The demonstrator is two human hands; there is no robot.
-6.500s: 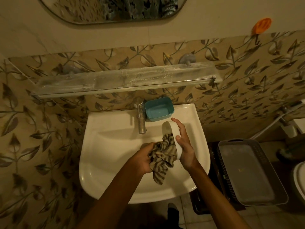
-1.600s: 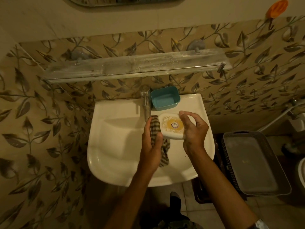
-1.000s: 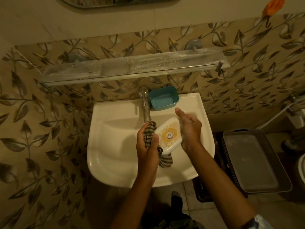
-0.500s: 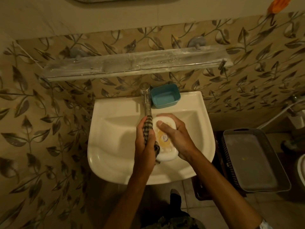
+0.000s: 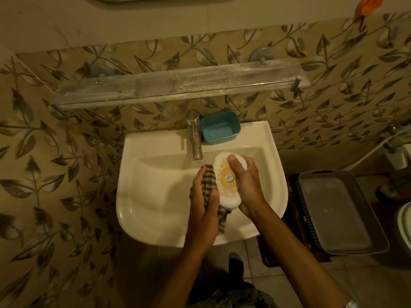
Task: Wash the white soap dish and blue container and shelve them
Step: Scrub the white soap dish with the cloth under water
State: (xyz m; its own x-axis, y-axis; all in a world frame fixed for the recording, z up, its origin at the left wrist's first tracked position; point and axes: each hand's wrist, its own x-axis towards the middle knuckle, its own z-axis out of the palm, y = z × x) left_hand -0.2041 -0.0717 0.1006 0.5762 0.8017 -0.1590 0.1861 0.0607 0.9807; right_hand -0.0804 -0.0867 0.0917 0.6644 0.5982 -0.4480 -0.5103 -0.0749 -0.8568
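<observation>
Holding the white soap dish [image 5: 227, 182] over the sink [image 5: 155, 141], the right hand [image 5: 248, 187] curls round its right edge, and the thumb presses down on the far end. That grip keeps the dish from slipping while it gets rubbed. The left hand [image 5: 203, 205] grips a checked cloth [image 5: 209, 181] and pushes it against the left edge of the dish. One hand holds and one hand wipes, and I think that is the wash step for the dish. Any drips would fall into the sink, which is likely why the dish is held there.

The dish's long way runs from the tap [image 5: 195, 138] back toward the person. Its far end is close to the tap's spout. The side with a round yellow sticker faces up. That is probably the bottom, so the hollow side would point down.

The blue container [image 5: 220, 127] sits on the back rim of the sink, just beside the tap, open side up. It looks like it waits its turn. The shelf [image 5: 178, 85] is on the wall above the sink.
</observation>
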